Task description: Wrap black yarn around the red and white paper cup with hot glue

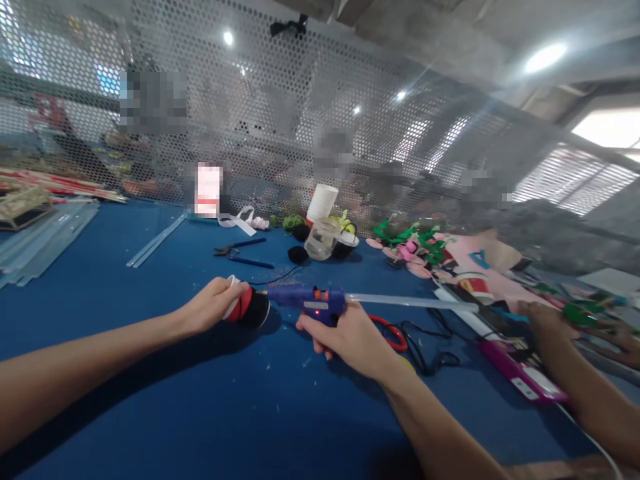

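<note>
My left hand (213, 305) is closed round a small paper cup (244, 304), tilted on its side, its outside banded in red and black. In my right hand (353, 333) is a blue glue gun (305, 301), fingers wrapped round its handle. The gun's nozzle points left and meets the cup's dark end; whether it touches, I cannot tell. From the back of the gun a long clear glue stick (410, 302) sticks out to the right. A small red light glows on the gun's side. Thin black yarn trails from the cup toward a black yarn ball (298, 255).
Pliers (243, 253), a clear plastic jar (321, 240) and a white stacked-cup column (323, 202) stand or lie beyond my hands. Glue sticks (45, 243) are heaped at left. On the right are a purple power strip (520, 373), cables and a co-worker's hand (547, 330).
</note>
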`<state>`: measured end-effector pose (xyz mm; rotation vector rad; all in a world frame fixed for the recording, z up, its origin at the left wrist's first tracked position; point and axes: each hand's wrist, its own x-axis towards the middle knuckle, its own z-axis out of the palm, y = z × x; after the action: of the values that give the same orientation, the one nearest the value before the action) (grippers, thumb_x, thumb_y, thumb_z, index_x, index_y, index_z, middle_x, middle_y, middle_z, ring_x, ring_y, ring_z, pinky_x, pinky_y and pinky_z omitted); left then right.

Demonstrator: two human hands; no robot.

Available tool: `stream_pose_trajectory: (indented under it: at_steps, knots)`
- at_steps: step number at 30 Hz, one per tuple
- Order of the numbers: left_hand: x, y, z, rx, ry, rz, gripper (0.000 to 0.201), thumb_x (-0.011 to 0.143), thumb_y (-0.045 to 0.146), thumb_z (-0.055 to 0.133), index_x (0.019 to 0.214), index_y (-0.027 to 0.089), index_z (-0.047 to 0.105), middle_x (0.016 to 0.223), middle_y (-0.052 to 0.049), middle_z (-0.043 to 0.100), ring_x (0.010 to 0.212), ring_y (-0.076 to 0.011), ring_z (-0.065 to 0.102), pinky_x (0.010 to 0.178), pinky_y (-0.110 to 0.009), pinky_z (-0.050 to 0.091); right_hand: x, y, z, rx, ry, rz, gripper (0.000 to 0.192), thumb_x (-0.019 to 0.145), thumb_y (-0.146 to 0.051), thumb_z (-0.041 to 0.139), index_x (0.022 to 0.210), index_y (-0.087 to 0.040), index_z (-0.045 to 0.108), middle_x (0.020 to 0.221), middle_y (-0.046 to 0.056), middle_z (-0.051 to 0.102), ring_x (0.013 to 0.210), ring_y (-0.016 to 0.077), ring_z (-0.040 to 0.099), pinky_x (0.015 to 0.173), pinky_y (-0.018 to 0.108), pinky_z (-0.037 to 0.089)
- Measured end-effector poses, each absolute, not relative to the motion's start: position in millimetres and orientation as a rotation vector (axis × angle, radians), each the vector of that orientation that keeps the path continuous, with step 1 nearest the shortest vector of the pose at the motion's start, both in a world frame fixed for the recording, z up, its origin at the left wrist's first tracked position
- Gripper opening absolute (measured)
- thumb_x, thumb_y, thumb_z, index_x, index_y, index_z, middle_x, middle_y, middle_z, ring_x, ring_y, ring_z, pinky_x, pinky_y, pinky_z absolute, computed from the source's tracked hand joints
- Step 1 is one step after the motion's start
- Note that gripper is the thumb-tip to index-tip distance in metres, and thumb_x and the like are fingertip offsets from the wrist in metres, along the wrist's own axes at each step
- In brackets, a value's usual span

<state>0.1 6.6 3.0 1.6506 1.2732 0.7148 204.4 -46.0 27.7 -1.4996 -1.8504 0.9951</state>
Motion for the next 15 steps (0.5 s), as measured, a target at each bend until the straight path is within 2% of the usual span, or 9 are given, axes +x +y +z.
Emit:
stream_pose_trajectory:
  at_steps: [4, 8, 12, 15]
  knots:
    - [3, 6, 6, 1.561, 1.28, 0.734, 0.038, 0.07, 0.043, 0.037, 0.046, 0.014, 0.046, 0.037, 0.004, 0.038, 0.036, -0.0076, 0.031, 0.037, -0.02, 0.022, 198, -51, 21, -1.484, -2.0, 0.629, 0.018, 0.071, -0.032, 0.049, 0.061, -0.017, 0.052, 0.049, -0.001, 0.052, 0.044, 0.0109, 0.049, 0.044, 0.022, 0.039]
    - [6, 6, 8, 1.496, 1.305, 0.781, 0.034, 0.068, 0.041, 0.039, 0.049, 0.014, 0.048, 0.039, 0.003, 0.042, 0.036, -0.0084, 0.034, 0.038, -0.021, 0.023, 195, -50, 14, -1.325, -2.128, 0.304, 0.012, 0.072, -0.028, 0.048, 0.066, -0.018, 0.051, 0.06, 0.0, 0.054, 0.057, 0.0124, 0.05, 0.056, 0.024, 0.038]
    - [7, 7, 7, 1.447, 1.354, 0.818, 0.033, 0.066, 0.04, 0.041, 0.044, 0.016, 0.04, 0.037, 0.006, 0.035, 0.036, -0.0072, 0.029, 0.038, -0.021, 0.022, 193, -53, 14, -1.347, -2.153, 0.349, 0.009, 0.075, -0.024, 0.046, 0.071, -0.018, 0.051, 0.06, -0.001, 0.052, 0.054, 0.0103, 0.047, 0.053, 0.021, 0.035]
    - [8, 8, 5, 1.405, 1.4, 0.85, 0.031, 0.065, 0.04, 0.043, 0.045, 0.016, 0.04, 0.039, 0.006, 0.036, 0.037, -0.0077, 0.032, 0.039, -0.021, 0.024, 191, -55, 16, -1.335, -2.167, 0.414, 0.008, 0.074, -0.022, 0.046, 0.07, -0.018, 0.051, 0.062, -0.001, 0.053, 0.054, 0.0101, 0.047, 0.052, 0.021, 0.035]
